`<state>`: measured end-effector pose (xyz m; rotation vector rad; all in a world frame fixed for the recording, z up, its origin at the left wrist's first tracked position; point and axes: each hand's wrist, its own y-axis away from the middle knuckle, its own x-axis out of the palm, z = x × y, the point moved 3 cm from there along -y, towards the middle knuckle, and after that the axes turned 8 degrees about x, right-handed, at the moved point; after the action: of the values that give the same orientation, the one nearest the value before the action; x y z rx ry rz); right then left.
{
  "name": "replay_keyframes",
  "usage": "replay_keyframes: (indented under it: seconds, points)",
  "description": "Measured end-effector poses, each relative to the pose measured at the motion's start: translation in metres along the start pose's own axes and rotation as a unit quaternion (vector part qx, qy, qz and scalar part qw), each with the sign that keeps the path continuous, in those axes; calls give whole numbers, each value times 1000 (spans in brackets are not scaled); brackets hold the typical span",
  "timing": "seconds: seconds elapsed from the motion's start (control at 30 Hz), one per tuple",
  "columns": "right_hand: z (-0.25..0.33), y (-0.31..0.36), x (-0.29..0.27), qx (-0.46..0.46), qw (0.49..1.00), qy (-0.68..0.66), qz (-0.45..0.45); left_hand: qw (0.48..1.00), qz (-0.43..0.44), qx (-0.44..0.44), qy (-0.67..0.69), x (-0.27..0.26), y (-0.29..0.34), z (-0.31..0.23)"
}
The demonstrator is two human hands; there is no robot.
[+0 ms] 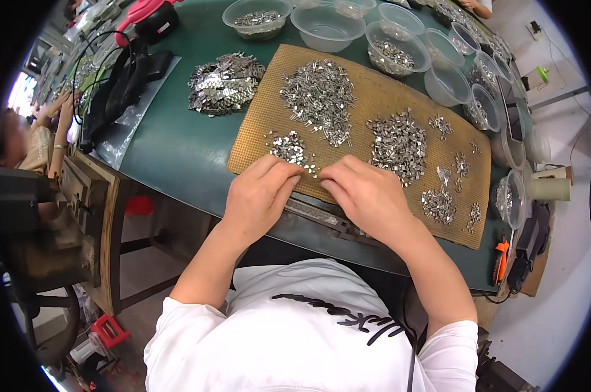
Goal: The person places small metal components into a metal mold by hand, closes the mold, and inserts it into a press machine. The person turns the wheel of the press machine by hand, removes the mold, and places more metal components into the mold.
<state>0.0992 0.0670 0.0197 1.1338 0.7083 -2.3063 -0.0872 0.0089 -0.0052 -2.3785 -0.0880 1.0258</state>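
My left hand (256, 199) and my right hand (368, 196) are close together over the near edge of a tan textured mat (367, 91). Thumb and fingers are pinched on both; whatever they hold is too small or hidden to name. A few tiny shiny pieces lie between the fingertips. Just beyond my left hand is a small pile of flat bright metal pieces (289, 147). Beyond my right hand sits a heap of small blocky metal parts (400, 147). Below my fingertips, a long narrow metal fixture (312, 212) lies along the table's front edge.
A pile of thin metal pieces (318, 98) and smaller piles (439, 206) lie on the mat. Left of it is a stack of metal strips (223, 85). Clear plastic bowls (328, 29) line the back and right. Orange-handled pliers (500, 258) lie far right. Another person (31, 147) is at left.
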Motion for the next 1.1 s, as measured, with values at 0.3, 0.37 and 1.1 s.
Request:
replay_keyframes:
  seconds: [0.3, 0.37, 1.1]
  points:
    - [10, -16, 26, 39, 995, 90, 16, 999, 29, 32, -28, -5, -4, 6]
    - [10, -14, 26, 27, 994, 102, 13, 998, 36, 41, -34, -4, -5, 5]
    - [-35, 117, -41, 69, 992, 98, -33, 977, 118, 121, -132, 36, -28, 4]
